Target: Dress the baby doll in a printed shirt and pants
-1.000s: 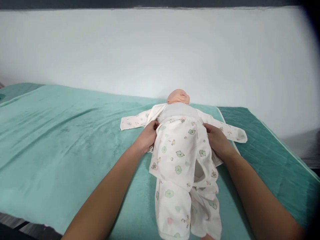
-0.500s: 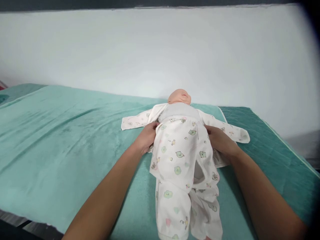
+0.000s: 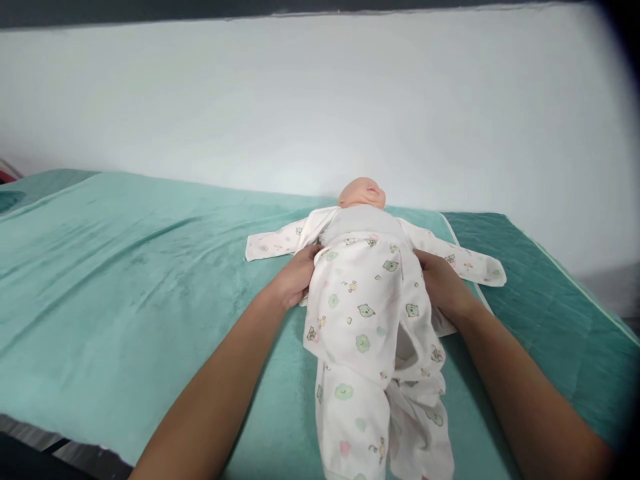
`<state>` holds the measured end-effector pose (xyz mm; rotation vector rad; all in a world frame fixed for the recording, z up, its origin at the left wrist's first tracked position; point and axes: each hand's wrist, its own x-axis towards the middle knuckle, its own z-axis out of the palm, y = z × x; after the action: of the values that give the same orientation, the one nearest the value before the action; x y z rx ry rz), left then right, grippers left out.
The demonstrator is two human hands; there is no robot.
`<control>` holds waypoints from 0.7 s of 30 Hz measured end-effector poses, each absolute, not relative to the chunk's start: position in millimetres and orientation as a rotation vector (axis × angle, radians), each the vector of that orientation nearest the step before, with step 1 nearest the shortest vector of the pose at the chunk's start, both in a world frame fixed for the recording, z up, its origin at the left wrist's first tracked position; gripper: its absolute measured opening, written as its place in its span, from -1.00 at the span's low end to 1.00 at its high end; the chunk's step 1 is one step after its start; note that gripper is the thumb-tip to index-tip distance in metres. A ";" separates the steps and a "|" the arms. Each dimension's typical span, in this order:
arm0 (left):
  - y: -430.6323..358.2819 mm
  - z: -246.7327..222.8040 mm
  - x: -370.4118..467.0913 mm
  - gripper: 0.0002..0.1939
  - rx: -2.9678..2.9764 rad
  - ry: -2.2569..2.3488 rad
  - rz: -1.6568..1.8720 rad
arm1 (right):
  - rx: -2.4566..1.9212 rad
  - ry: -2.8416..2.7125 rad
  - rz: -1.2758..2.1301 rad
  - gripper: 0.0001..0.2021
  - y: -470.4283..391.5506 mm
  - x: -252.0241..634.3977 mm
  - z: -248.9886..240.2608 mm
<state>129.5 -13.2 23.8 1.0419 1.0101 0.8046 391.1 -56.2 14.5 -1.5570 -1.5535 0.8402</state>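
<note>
A baby doll [image 3: 363,193] lies on its back, its head toward the wall. It wears white baby pants [image 3: 350,320] printed with green and pink figures, pulled high over its belly. A matching printed jacket [image 3: 280,241] lies spread under it, both sleeves stretched outward. The doll's chest shows a plain pale grey surface [image 3: 367,219]. On the left side of the waist, my left hand [image 3: 297,275] is closed on the edge of the pants. My right hand [image 3: 443,283] grips the opposite side of the waist. The fingertips of both hands are partly hidden.
A light green sheet [image 3: 125,287] covers the bed surface beneath the doll. Darker green quilted bedding [image 3: 550,300] shows at the right. Behind the doll's head rises a white wall [image 3: 300,100]. The sheet's front edge lies at the lower left.
Both hands keep their places at the waist of the pants. The whole scene sits slightly farther right in view; the doll and pants look otherwise nearly the same.
</note>
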 end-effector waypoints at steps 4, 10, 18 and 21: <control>-11.7 20.6 132.7 -0.64 0.994 1.000 0.869 | -1.538 -1.496 0.875 -0.80 -60.3 386.9 19.2; -11.3 20.0 135.9 -0.71 0.895 1.022 0.920 | -1.398 -1.301 1.066 -0.77 -61.8 386.4 16.1; -11.5 19.6 138.4 -0.71 0.835 0.948 0.930 | -1.211 -1.121 1.224 -0.71 -58.6 385.5 12.9; -12.6 22.4 138.7 -0.71 0.844 0.893 0.914 | -1.201 -1.049 1.263 -0.69 -58.3 382.3 15.7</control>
<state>138.7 -12.6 22.4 0.8436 0.8929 0.9144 382.3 -58.3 15.7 -1.2011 -1.0491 1.2632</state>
